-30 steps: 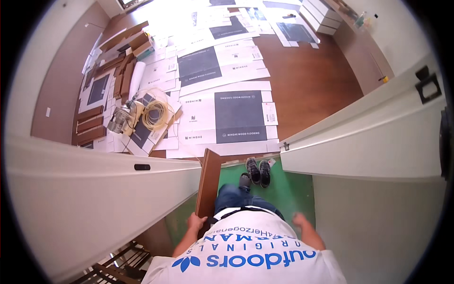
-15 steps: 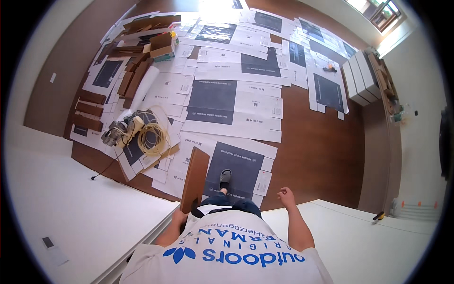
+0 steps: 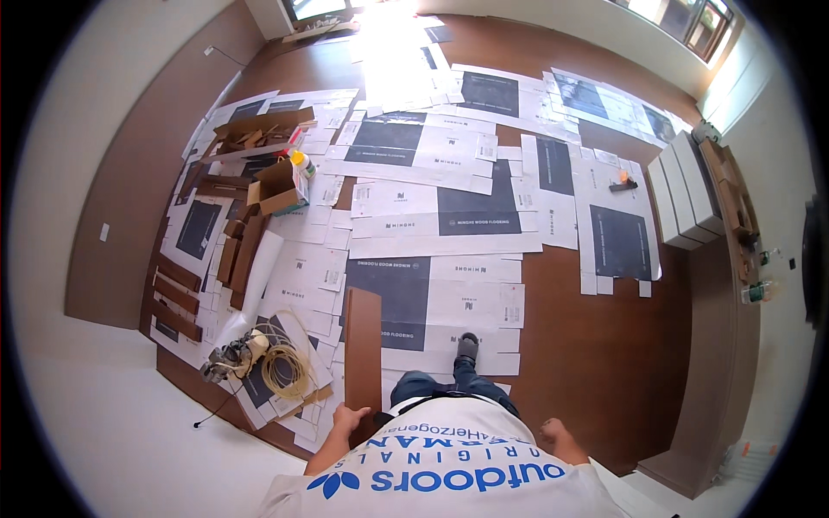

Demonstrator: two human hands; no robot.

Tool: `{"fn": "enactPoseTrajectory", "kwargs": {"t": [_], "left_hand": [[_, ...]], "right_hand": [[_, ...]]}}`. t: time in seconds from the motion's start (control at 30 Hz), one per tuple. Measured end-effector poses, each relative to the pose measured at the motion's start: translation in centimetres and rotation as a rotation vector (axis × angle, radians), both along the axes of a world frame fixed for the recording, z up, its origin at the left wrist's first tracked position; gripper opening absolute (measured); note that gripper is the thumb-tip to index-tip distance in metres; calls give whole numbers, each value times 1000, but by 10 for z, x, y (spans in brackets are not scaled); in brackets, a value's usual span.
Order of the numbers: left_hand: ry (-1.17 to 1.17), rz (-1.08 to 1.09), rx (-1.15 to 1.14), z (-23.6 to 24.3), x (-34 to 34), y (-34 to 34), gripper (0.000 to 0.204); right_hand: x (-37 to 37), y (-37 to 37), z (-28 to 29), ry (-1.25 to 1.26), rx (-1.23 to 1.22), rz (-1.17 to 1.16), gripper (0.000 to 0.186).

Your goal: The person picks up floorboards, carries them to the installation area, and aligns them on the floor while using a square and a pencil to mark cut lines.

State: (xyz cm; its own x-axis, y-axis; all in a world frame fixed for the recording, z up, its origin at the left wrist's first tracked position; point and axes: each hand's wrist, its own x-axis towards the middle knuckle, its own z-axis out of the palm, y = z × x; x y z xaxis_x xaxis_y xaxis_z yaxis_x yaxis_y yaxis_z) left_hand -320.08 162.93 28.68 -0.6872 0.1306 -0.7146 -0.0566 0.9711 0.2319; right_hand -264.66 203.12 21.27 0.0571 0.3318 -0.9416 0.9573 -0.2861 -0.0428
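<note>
My left hand (image 3: 350, 421), low and left of my body, grips a long brown floorboard (image 3: 363, 345) near its close end. The board points ahead of me over white and dark-grey cardboard sheets (image 3: 479, 315). Part of my grip is hidden by the board and my shirt. To the right of my body, my right hand (image 3: 557, 434) hangs with its fingers curled in, and nothing shows in it. One foot in a grey slipper (image 3: 467, 347) is forward on the cardboard.
Left of the board lie a compressor-like machine (image 3: 231, 358) and a coiled yellowish hose (image 3: 283, 367). Beyond them are stacked brown boards (image 3: 248, 259), an opened cardboard box (image 3: 278, 192) and a yellow-topped bottle (image 3: 302, 164). White boxy units (image 3: 682, 194) stand along the right wall.
I have moved forward into the room, past the white surfaces at either side. The floorboard has come along in my left hand. My right arm has drawn in closer to my body.
</note>
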Motion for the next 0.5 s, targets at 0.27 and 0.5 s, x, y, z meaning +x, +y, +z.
{"fn": "enactPoseTrajectory", "kwargs": {"t": [0.27, 0.5], "left_hand": [[-77, 148, -9, -16, -115, 277, 62], [-233, 313, 65, -36, -285, 450, 76]], "right_hand": [[-385, 536, 96, 691, 793, -145, 26], [-541, 674, 67, 532, 635, -244, 28]]}}
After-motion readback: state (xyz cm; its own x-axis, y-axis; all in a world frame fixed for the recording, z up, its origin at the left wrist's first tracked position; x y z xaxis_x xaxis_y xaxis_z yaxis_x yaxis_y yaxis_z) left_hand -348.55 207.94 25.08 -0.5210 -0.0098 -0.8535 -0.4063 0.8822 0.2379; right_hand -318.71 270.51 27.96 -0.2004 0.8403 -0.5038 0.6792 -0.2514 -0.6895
